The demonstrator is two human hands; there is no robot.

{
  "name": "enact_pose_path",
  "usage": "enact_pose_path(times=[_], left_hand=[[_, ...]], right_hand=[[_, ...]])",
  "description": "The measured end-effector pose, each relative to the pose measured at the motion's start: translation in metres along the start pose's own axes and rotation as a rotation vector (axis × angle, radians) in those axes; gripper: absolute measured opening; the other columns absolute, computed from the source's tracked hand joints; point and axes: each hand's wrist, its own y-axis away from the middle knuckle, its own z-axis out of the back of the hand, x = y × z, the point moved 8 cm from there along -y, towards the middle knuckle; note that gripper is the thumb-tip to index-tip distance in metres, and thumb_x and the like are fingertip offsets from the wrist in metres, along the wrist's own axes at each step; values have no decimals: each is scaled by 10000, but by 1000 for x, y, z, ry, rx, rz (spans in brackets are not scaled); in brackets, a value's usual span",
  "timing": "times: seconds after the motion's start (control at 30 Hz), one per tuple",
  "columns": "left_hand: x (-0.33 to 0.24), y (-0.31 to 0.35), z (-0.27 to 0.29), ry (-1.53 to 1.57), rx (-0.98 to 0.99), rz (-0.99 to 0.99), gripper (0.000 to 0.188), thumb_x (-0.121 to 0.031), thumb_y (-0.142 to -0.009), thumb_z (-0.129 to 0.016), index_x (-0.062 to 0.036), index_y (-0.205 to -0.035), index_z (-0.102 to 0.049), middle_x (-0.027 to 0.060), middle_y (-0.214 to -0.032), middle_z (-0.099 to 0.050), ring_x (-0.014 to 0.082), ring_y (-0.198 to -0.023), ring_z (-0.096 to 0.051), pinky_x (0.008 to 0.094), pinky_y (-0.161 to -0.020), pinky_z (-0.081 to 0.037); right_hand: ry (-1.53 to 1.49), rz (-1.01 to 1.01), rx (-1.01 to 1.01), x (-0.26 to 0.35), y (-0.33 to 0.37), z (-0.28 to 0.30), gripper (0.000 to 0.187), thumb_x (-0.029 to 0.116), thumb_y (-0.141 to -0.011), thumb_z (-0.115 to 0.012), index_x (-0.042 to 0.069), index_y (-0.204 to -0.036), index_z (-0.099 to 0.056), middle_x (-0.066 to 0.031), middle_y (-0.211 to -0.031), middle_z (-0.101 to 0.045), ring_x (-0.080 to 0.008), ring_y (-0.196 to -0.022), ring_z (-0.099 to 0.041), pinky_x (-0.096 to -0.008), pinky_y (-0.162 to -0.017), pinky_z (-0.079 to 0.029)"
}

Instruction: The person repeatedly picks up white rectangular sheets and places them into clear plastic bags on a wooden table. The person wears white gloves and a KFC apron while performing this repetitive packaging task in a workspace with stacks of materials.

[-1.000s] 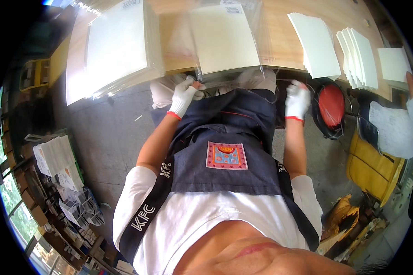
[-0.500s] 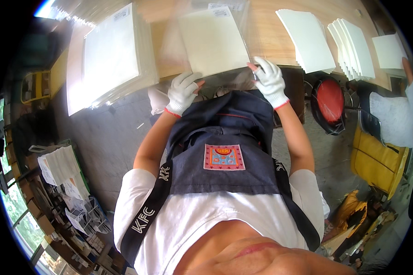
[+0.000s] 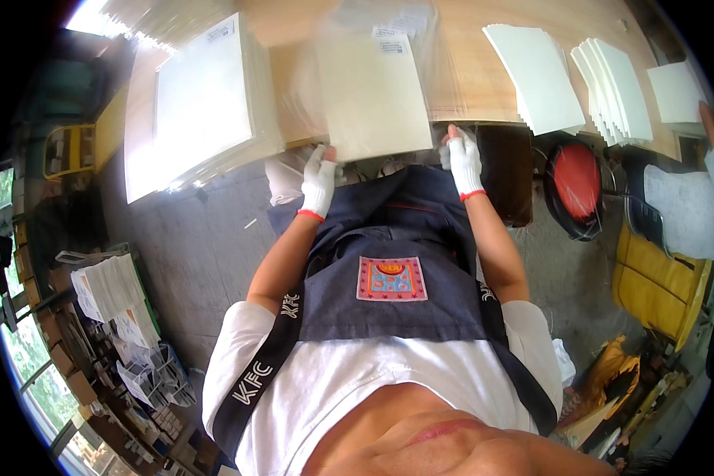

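Observation:
A cream rectangular sheet (image 3: 373, 103) with a small label at its top lies over clear plastic film, its near end jutting past the table's front edge. At its lower left corner, my left hand (image 3: 319, 178), in a white glove with bare fingertips, is closed on the film's edge. My right hand (image 3: 463, 163), gloved alike, is just off the lower right corner, thumb up and fingers curled. Whatever it pinches is too clear to make out. To the left lies a thick stack of plastic-sleeved white sheets (image 3: 202, 95), also labelled.
Fanned white sheets (image 3: 535, 79) and another fanned pile (image 3: 611, 87) lie on the right of the wooden table (image 3: 460, 47). A red round stool (image 3: 575, 186) and a yellow cushioned chair (image 3: 658, 285) are at right. Another person's arm (image 3: 706, 123) shows at the far right edge.
The cream sheet has come toward me and turned straighter, now overhanging the table more. Both hands have drawn back toward me, their fingers curling in and thumbs pointing up.

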Motion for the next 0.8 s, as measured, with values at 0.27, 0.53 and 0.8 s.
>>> enact_pose_path(times=[0.27, 0.53, 0.8], left_hand=[[-150, 68, -47, -751, 72, -777, 171, -202, -880, -601, -43, -940, -577, 123, -707, -609, 231, -589, -591, 337, -556, -454], [-228, 129, 77, -645, -230, -889, 116, -149, -872, -612, -38, -899, -623, 60, -696, -596, 143, -614, -571, 269, -556, -444], [-224, 81, 232, -633, -611, -711, 295, -118, -860, -455, -82, -1110, -607, 37, -805, -563, 142, -710, -523, 280, -650, -444]], right_hand=[[-397, -172, 183, 0, 11, 2, 235, 292, -936, -567, 76, -1028, -585, -23, -686, -595, -100, -547, -549, -224, -453, -416], [-411, 25, 696, 111, 67, -115, 147, 201, -954, -528, 60, -994, -523, 5, -635, -467, -86, -528, -440, -232, -465, -340], [-15, 194, 864, 192, 103, -270, 189, 217, -910, -605, 63, -809, -564, 17, -599, -542, -45, -490, -472, -201, -448, -377]])
